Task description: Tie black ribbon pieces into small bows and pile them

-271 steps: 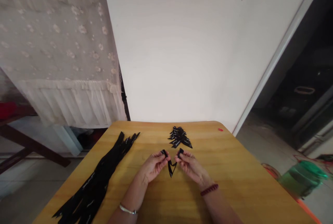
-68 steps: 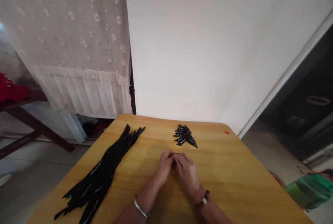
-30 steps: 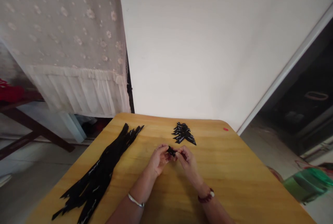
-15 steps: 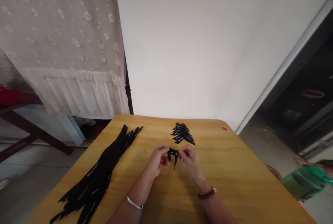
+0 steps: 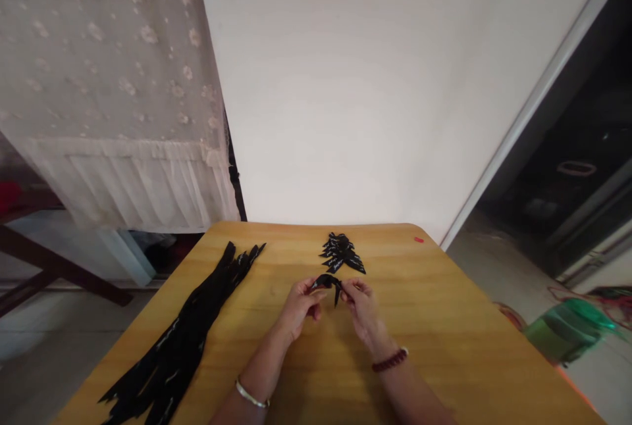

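The pale wall (image 5: 326,83) rises past 12 o'clock, and the lace curtain (image 5: 123,96) hangs toward 10 o'clock. Below them spreads the wooden table (image 5: 419,333), its bare middle giving both arms room to work. A green container (image 5: 567,329) stands off the table toward 3 o'clock. The long bundle of black strips (image 5: 187,326) slants from 8 to 10 o'clock, its pieces lying roughly lengthwise together, probably so that single ones can be drawn off; it lies nearer the left arm, clear of the hands. Both hands are raised near the centre: the left hand (image 5: 296,312) grasps one end of a short black ribbon (image 5: 326,279) between thumb and fingers, and the right hand (image 5: 363,306) pinches it by its other side. Held apart like this, the ribbon arches between them while a pointed tail hangs near the right fingertips; the spread grip seems meant to keep it open and under light tension. At 12 o'clock, just beyond it, sits the small pile of black bows (image 5: 342,254), overlapping with tails fanned out, which likely keeps them compact and within reach. The smallest thing, a red scrap (image 5: 419,239), lies between 1 and 2 o'clock.
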`<action>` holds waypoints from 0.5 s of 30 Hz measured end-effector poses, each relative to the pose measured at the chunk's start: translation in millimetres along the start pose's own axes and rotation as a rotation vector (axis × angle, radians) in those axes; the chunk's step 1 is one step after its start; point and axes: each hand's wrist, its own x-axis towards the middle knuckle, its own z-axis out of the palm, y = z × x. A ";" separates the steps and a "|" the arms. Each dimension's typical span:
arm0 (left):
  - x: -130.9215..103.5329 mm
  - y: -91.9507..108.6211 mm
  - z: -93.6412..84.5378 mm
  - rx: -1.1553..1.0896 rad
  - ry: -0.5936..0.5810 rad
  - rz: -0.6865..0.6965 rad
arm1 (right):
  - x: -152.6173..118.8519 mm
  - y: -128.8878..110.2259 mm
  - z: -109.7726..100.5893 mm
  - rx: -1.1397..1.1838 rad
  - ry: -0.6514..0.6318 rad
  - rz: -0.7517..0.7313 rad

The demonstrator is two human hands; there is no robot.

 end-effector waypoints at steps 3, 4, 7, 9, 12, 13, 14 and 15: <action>-1.4 -1.6 3.4 -0.017 0.001 -0.028 | -2.2 0.4 2.6 -0.028 0.017 -0.019; -1.7 -1.0 3.3 -0.014 0.004 -0.019 | -2.7 0.3 3.0 -0.033 0.006 -0.010; -2.8 2.7 0.8 0.040 -0.021 0.050 | -2.5 0.2 1.9 -0.020 -0.057 0.057; -3.2 5.6 -0.6 0.094 0.004 0.131 | -0.7 1.0 -0.7 -0.009 -0.076 0.102; -3.2 8.3 -0.8 0.227 0.086 0.339 | 4.5 4.2 -6.7 0.009 -0.064 0.184; -3.1 8.3 -0.7 0.289 0.097 0.417 | 6.6 5.6 -8.9 0.014 -0.059 0.213; -3.1 7.9 -0.7 0.353 0.105 0.493 | 8.8 7.0 -11.2 0.021 -0.059 0.238; -3.3 6.8 -0.9 0.414 0.116 0.556 | 11.0 8.4 -13.5 0.030 -0.063 0.258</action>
